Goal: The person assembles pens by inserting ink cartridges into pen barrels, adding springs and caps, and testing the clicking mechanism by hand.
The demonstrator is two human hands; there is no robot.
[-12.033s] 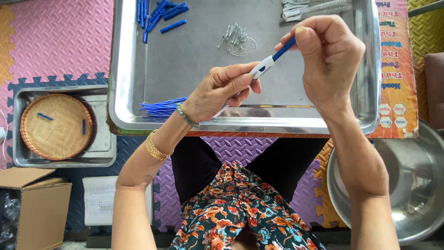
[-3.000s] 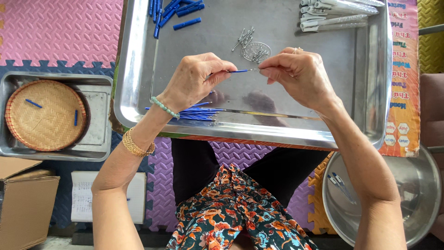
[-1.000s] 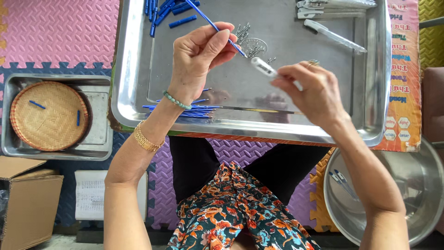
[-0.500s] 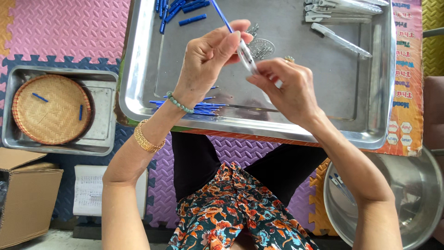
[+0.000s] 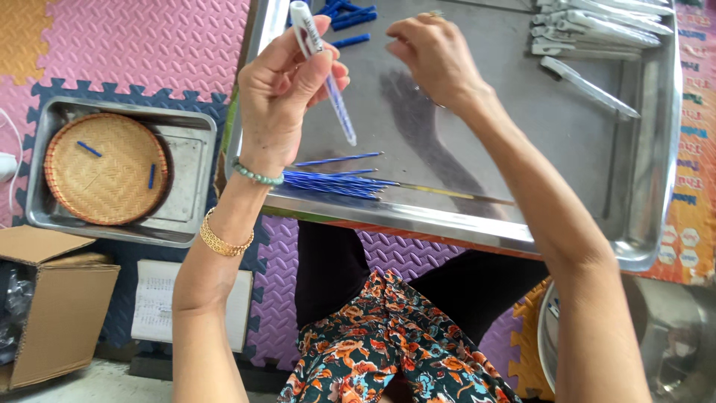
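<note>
My left hand (image 5: 287, 82) is raised over the near left of a large steel tray (image 5: 649, 250). It grips a white pen barrel (image 5: 304, 30), and a thin blue refill (image 5: 341, 112) sticks out of the barrel's lower end. My right hand (image 5: 432, 52) reaches over the far middle of the tray with its fingers curled downward. What lies under them is hidden. A bundle of blue refills (image 5: 335, 183) rests by the tray's near rim, below my left hand.
Blue caps (image 5: 347, 15) lie at the tray's far edge and white barrels (image 5: 597, 26) at its far right. To the left, a wicker basket (image 5: 104, 168) sits in a small steel tray (image 5: 190, 224). A cardboard box (image 5: 45, 313) is lower left, a steel bowl (image 5: 671, 351) lower right.
My right hand has let go of the white barrel and moved to the far part of the tray. My left hand now holds the barrel with the refill in it.
</note>
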